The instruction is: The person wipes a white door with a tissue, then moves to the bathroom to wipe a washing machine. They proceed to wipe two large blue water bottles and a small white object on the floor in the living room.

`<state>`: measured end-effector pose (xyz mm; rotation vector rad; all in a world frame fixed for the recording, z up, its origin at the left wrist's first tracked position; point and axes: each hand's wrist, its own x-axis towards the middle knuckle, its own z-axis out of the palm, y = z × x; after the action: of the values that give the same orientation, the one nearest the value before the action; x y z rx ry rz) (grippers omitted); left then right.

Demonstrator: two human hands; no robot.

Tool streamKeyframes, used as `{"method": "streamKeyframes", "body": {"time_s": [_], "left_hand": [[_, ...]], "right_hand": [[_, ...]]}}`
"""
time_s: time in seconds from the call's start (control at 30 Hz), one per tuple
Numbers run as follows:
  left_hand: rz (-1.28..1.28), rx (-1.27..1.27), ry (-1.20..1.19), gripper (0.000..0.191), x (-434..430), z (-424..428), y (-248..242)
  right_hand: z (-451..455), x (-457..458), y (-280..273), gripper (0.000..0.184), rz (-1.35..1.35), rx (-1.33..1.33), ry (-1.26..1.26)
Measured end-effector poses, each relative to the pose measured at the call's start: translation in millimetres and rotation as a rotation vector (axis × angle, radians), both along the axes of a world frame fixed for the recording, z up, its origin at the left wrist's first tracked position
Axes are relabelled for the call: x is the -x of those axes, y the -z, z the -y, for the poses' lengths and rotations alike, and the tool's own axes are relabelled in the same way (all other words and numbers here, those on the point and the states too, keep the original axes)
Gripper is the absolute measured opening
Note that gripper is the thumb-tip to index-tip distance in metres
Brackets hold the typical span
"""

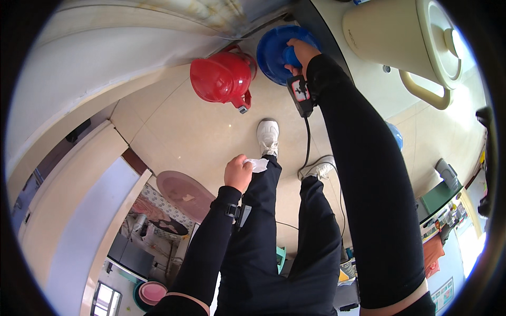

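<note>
My right hand, at the upper middle, reaches into a blue plastic basin and has its fingers around a smaller blue object, partly hidden by the hand. A white tissue or cloth is pinched in my left hand, over my left leg. To the left of the basin a red thermos jug rests on the floor, its handle towards me. My right wrist carries a black device with a cable hanging from it.
A cream electric kettle stands on a pale surface at the upper right. The cable runs down past my shoes. An oval mat lies left of my left arm, near a doorway. A white wall rises at the upper left.
</note>
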<state>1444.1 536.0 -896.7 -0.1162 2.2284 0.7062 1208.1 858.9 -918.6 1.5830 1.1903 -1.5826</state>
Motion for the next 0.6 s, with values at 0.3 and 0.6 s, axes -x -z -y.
{"method": "streamKeyframes", "body": {"time_s": [0.3,0.6], "left_hand": [[0.013,-0.036,0.124,0.024,26.4,-31.5,-8.4],[0.143,0.005,0.610,0.049,8.6,-169.0,-27.9]], "right_hand": [[-1.3,-139.4,-49.5,0.059,-0.251,0.275,-0.108],[-146.8,-476.2,-40.3,0.048,0.330,-0.061,0.252]]}}
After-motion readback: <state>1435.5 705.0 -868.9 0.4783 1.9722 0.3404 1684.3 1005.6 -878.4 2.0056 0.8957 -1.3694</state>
